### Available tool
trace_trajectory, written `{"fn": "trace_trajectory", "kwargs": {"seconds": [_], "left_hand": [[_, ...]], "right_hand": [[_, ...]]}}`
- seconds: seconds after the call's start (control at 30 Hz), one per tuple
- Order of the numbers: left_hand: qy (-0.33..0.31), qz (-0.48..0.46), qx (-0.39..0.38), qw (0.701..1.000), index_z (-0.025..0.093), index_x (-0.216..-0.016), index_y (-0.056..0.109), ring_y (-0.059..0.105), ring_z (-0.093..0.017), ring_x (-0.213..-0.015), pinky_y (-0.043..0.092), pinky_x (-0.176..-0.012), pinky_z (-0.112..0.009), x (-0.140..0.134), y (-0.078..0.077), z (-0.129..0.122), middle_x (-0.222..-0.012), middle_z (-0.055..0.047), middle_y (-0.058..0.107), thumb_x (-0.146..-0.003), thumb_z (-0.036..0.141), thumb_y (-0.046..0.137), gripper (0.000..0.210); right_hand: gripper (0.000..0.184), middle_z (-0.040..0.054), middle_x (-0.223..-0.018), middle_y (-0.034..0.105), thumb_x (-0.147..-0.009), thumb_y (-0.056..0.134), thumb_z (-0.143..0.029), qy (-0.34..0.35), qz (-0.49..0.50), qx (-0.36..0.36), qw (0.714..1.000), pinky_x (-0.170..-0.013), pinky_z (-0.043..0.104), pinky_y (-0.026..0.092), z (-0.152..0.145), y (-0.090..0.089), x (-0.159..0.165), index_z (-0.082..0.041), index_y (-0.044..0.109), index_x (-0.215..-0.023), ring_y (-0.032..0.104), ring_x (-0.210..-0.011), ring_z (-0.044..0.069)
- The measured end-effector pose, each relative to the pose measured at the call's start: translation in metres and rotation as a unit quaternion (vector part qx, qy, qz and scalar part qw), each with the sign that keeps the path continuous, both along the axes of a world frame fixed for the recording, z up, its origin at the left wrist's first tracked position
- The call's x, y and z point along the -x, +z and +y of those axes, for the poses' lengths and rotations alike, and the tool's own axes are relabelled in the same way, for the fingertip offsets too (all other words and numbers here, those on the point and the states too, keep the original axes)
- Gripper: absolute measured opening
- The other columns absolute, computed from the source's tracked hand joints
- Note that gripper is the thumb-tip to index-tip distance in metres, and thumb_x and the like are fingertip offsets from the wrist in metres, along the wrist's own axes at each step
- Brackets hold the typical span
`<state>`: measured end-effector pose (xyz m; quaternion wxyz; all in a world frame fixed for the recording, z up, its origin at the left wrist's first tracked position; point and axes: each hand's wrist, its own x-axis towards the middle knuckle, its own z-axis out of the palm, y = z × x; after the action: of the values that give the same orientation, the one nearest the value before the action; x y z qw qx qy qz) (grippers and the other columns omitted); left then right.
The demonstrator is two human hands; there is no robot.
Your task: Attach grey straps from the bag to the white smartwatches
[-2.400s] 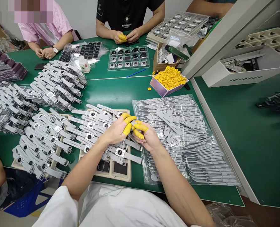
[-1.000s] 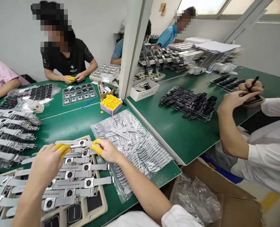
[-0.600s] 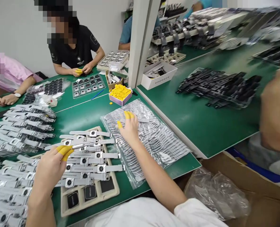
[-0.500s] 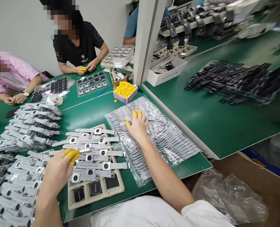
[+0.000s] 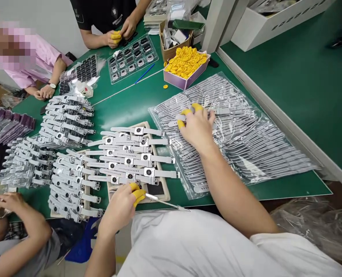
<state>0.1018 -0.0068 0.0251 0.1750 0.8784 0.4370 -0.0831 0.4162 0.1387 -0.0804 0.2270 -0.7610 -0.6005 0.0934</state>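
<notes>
My left hand (image 5: 121,206), with yellow finger cots, pinches a smartwatch (image 5: 153,197) seen edge-on. A pale grey strap trails from it towards my white shirt. My right hand (image 5: 198,125), also in yellow finger cots, has its fingers curled around a light grey watch strap (image 5: 176,120) on top of the strap pile. Beneath it, rows of grey straps lie in a clear plastic sheet (image 5: 246,130). Between my hands and to the left, watches with grey straps (image 5: 130,161) lie crosswise over a cream compartment tray (image 5: 166,192), their backs facing up.
A purple-sided box (image 5: 185,79) heaped with yellow finger cots stands beyond the straps. More strapped watches (image 5: 69,184) are piled at the left. Co-workers sit across and at the lower left, one with hands (image 5: 121,32) near a clear watch tray (image 5: 133,57). A raised divider (image 5: 275,111) runs along the right.
The view has shifted down and right. My left hand has drawn the watch from above the tray back towards my body, and its strap now shows. My right hand remains on the strap pile.
</notes>
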Motion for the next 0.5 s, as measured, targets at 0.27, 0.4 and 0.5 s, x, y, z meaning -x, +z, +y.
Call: {"fn": "trace_trajectory", "kwargs": {"seconds": [0.27,0.4,0.5], "left_hand": [[-0.039,0.026,-0.07,0.996,0.02,-0.117,0.064,0.059,-0.023,-0.089,0.052,-0.081,-0.038,-0.01,-0.01,0.003,-0.098,-0.005,0.066,-0.092,-0.003,0.044,0.04],[-0.053,-0.002,-0.157,0.986,0.021,-0.113,0.063,0.055,-0.022,-0.086,0.051,-0.079,-0.038,-0.01,-0.023,0.006,-0.098,-0.006,0.064,-0.09,-0.004,0.047,0.038],[-0.026,-0.057,-0.24,0.969,0.021,-0.11,0.061,0.055,-0.024,-0.093,0.054,-0.087,-0.043,-0.008,-0.032,0.003,-0.105,-0.009,0.064,-0.097,0.006,0.053,0.022]], "right_hand": [[0.045,0.0261,-0.151,0.05,-0.098,0.045,-0.032,0.016,0.018,-0.02,1.0,-0.117,0.076,0.018,-0.002,-0.005,-0.001,-0.012,0.064,-0.134,0.039,-0.142,0.048],[0.043,0.0257,-0.15,0.051,-0.099,0.045,-0.033,0.017,0.011,-0.013,1.0,-0.118,0.075,0.02,-0.002,-0.004,-0.001,-0.012,0.065,-0.131,0.04,-0.142,0.047],[0.042,0.0259,-0.15,0.05,-0.099,0.045,-0.032,0.021,0.012,-0.003,1.0,-0.118,0.075,0.02,-0.003,-0.001,-0.001,-0.012,0.065,-0.13,0.039,-0.142,0.047]]}}
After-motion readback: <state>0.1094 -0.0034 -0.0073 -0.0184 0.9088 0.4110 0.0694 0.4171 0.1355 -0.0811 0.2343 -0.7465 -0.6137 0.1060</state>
